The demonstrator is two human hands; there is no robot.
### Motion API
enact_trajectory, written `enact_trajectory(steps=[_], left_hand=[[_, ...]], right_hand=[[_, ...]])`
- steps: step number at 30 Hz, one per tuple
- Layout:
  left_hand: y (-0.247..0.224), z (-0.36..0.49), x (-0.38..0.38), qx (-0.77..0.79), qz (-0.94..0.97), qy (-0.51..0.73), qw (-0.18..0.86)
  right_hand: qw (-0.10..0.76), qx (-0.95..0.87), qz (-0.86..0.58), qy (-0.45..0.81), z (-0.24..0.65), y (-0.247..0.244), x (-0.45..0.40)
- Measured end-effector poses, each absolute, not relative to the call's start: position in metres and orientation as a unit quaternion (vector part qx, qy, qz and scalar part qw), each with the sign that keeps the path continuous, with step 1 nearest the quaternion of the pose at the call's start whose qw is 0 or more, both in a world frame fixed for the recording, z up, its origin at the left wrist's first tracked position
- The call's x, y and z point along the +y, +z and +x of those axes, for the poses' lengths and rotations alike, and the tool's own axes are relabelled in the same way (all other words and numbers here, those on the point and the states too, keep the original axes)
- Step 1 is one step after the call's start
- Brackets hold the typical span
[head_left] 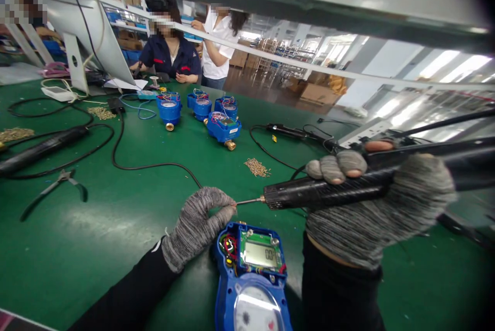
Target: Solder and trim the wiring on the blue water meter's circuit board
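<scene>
My right hand, in a grey glove with bare fingertips, is wrapped round a black electric screwdriver held almost level. Its thin bit points left and ends at the fingertips of my left hand. That gloved hand is closed in a pinch at the bit's tip; anything between the fingers is too small to make out. Just below both hands lies a blue water meter with its upper housing uncovered. A green circuit board with a lit display and coloured wires show inside it.
Several blue meters stand farther back on the green table. A screw pile lies beyond my hands. Pliers, cables and another black screwdriver lie left. A power strip is right. Two people are across the table.
</scene>
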State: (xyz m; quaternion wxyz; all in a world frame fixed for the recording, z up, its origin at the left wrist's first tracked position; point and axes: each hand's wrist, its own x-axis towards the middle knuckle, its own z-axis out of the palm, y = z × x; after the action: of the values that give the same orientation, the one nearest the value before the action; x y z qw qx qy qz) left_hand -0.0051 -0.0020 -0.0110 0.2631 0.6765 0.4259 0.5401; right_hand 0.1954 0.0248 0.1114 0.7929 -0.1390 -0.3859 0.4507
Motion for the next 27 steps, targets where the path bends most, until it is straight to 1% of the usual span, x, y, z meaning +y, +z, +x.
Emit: enact_trajectory(steps=[7, 16, 20, 27], left_hand=[[-0.013, -0.007, 0.002, 0.418, 0.715, 0.528, 0.187], [-0.015, -0.01, 0.004, 0.402, 0.744, 0.52, 0.118], [-0.014, -0.012, 0.004, 0.395, 0.762, 0.506, 0.085], [-0.016, -0.009, 0.003, 0.417, 0.756, 0.499, 0.071]], right_hand=[[0.785, -0.398, -0.136, 0.455, 0.195, 0.112, 0.024], [0.796, -0.4, -0.149, 0.43, 0.191, 0.113, 0.022], [0.794, -0.392, -0.155, 0.438, 0.189, 0.111, 0.023], [0.772, -0.408, -0.172, 0.455, 0.182, 0.112, 0.016]])
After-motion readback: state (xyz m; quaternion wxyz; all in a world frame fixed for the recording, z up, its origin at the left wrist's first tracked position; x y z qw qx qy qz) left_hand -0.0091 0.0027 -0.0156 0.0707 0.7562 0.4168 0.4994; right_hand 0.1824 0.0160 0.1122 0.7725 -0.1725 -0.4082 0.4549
